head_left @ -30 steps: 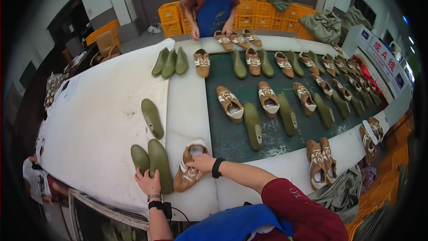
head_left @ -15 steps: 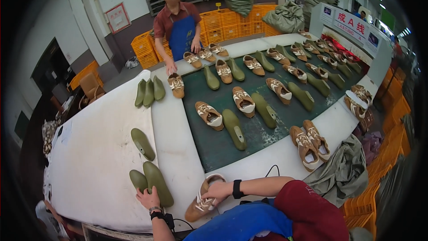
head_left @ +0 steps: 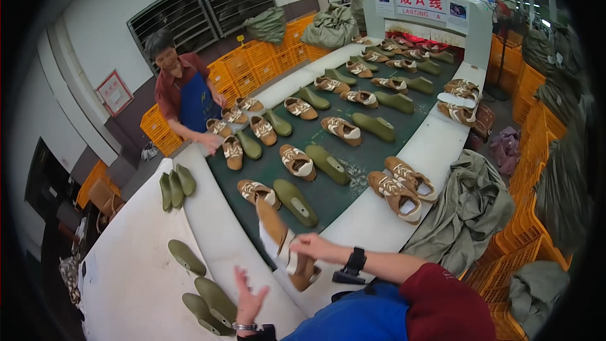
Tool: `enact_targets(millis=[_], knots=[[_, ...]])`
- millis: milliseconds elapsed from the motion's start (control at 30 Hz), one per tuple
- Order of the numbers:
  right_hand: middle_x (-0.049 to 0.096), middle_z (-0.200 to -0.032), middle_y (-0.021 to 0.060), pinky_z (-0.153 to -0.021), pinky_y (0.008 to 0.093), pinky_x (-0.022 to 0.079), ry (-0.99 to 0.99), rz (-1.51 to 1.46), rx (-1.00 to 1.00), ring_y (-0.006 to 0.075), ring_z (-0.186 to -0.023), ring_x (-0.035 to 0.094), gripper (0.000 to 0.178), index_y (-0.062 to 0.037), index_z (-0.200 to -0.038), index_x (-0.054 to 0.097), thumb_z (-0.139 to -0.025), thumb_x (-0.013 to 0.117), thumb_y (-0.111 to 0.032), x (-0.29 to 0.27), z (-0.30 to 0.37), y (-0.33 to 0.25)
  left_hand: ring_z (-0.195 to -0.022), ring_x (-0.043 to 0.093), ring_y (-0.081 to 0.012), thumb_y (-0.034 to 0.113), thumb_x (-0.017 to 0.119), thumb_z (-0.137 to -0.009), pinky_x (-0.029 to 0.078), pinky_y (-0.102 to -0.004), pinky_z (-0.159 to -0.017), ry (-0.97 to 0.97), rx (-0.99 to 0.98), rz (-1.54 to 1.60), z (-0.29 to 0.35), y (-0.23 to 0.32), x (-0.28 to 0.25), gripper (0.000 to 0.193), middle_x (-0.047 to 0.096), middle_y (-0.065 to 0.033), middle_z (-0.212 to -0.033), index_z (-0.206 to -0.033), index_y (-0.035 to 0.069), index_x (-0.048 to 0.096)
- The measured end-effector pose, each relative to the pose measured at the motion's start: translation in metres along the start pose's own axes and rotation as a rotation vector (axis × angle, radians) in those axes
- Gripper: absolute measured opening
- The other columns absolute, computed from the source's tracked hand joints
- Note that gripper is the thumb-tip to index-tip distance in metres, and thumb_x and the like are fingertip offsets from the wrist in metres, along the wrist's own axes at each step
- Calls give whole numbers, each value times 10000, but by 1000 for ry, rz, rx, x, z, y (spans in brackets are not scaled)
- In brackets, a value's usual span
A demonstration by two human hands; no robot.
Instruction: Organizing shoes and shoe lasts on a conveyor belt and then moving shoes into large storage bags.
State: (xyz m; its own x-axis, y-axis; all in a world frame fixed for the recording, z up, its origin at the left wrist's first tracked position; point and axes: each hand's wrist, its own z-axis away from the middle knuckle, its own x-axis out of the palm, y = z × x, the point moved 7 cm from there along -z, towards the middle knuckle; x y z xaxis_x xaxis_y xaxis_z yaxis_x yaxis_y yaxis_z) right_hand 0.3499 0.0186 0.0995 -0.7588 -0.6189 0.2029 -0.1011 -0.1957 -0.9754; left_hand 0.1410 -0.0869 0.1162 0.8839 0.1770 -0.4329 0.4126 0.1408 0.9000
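Note:
In my right hand is a brown and white sneaker, raised and tilted over the near corner of the green conveyor belt. The fingers are wrapped round the shoe's side. My left hand is off to the left of it, fingers spread and empty. Beside that hand, two green shoe lasts lie on the white table. Another green last rests a little farther up the table. On the belt's near end, a sneaker and a green last lie side by side.
Several sneakers and lasts line the belt, back to a white machine. A pair of sneakers stands on the right ledge, near a grey-green cloth. Across the belt, a co-worker in a blue apron reaches toward sneakers. Orange crates stand behind.
My right hand has lifted the sneaker off the white ledge. My left hand has let go of the lasts and opened. The view has turned right; the co-worker's hand is off the corner sneaker.

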Motion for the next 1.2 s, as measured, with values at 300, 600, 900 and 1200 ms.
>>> enact_targets(millis=[300, 600, 900, 1200], knots=[[572, -791, 0, -571, 195, 443, -146, 3, 188, 54, -593, 495, 512, -76, -1351, 386, -903, 555, -258, 25, 31, -14, -1095, 498, -196, 127, 768, -690, 428, -325, -926, -195, 16, 505, -4, 22, 76, 767, 499, -111, -1194, -1304, 34, 316], [519, -1013, 123, -709, 326, 488, 26, 744, -325, 227, -846, 567, 647, -125, -1327, 391, -765, 666, -288, 34, 44, -26, -1019, 549, -176, 7, 672, -757, 471, -311, -870, -61, -108, 845, 0, 15, 59, 543, 537, -84, -1139, -1222, 24, 393], [543, -892, 96, -620, 374, 496, 281, 827, -508, 305, -724, 587, 385, -94, -1134, 533, -760, 597, -157, 38, 39, -44, -1088, 504, -178, 76, 678, -787, 437, -308, -916, -243, -186, 917, -3, 8, 74, 599, 466, -98, -1239, -1283, 10, 349], [544, -858, 89, -585, 377, 490, 338, 882, -532, 300, -702, 591, 328, -95, -1086, 552, -763, 599, -129, 46, 55, -42, -1076, 473, -360, 141, 747, -673, 412, -408, -899, 173, 490, -394, 27, 73, 44, 638, 449, -183, -1181, -1215, 8, 439]])
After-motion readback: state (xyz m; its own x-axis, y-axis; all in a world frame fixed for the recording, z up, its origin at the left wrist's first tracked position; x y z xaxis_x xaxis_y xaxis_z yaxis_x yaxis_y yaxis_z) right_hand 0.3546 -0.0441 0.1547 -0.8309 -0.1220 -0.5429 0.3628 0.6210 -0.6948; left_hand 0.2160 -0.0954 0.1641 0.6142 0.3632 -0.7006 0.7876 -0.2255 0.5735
